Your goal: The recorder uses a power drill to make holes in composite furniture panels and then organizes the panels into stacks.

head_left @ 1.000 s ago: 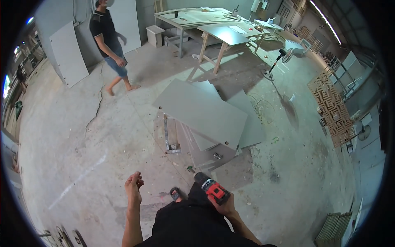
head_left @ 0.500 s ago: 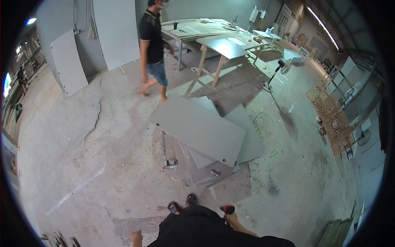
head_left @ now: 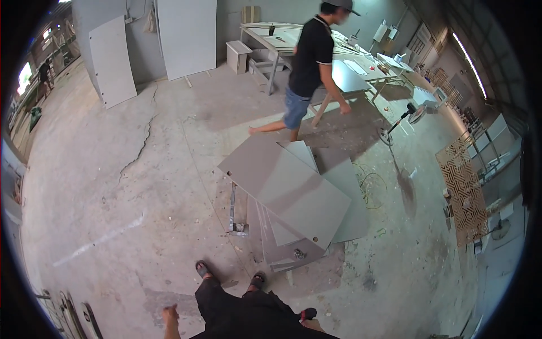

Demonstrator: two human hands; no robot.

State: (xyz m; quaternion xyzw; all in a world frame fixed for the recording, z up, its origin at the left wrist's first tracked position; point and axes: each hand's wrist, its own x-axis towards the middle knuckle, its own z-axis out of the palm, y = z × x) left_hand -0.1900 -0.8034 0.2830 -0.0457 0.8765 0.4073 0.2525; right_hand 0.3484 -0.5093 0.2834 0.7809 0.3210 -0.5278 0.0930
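My right hand (head_left: 311, 324), low beside my dark clothing, is closed around a red and black cordless drill (head_left: 307, 314); most of its body is hidden. At the lower left hangs my left hand (head_left: 170, 312), small in view, its fingers loosely bent and apart with nothing visible in them. Ahead of my feet lies a stack of grey panels, the top panel (head_left: 288, 189) turned at an angle and holed near two corners. A small heap of metal pieces (head_left: 299, 253) rests on a lower panel at the near end. Neither hand touches the stack.
A metal frame piece (head_left: 232, 209) shows at the stack's left side. Just beyond the stack, a person (head_left: 310, 62) walks past worktables (head_left: 350, 76). A standing fan (head_left: 387, 135) and a loose cable (head_left: 370, 186) are to the right. Large panels (head_left: 188, 39) lean against the back wall.
The person beyond the stack has walked to the right. My feet have stepped apart, and my right hand with the drill has dropped lower. My left hand has swung slightly up and left.
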